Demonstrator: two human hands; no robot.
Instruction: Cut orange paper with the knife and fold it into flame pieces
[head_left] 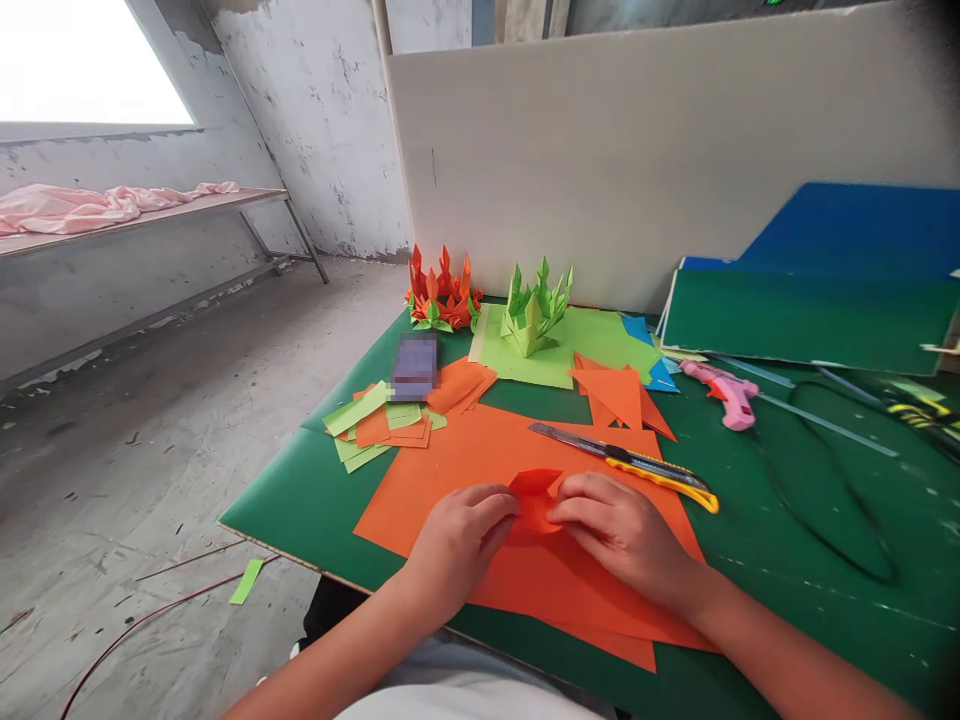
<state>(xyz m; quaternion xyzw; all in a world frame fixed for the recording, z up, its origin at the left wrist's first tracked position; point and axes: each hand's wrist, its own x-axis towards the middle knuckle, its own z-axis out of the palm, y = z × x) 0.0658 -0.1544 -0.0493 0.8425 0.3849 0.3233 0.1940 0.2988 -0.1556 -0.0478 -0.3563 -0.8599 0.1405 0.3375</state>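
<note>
A small folded piece of orange paper is pinched between my two hands, above large orange sheets on the table. My left hand grips its left edge with thumb and fingers. On the opposite side, my right hand is closed on its right edge. Just beyond my right hand, a yellow utility knife lies across the orange sheets, its blade out toward the left. Farther back stand a green folded-paper crown and an orange one with green pieces around its base.
Small green and orange paper slips lie beside a blurred dark rectangular object. Orange triangles rest near a green sheet. To the right are a pink glue gun, its black cable and leaning green boards.
</note>
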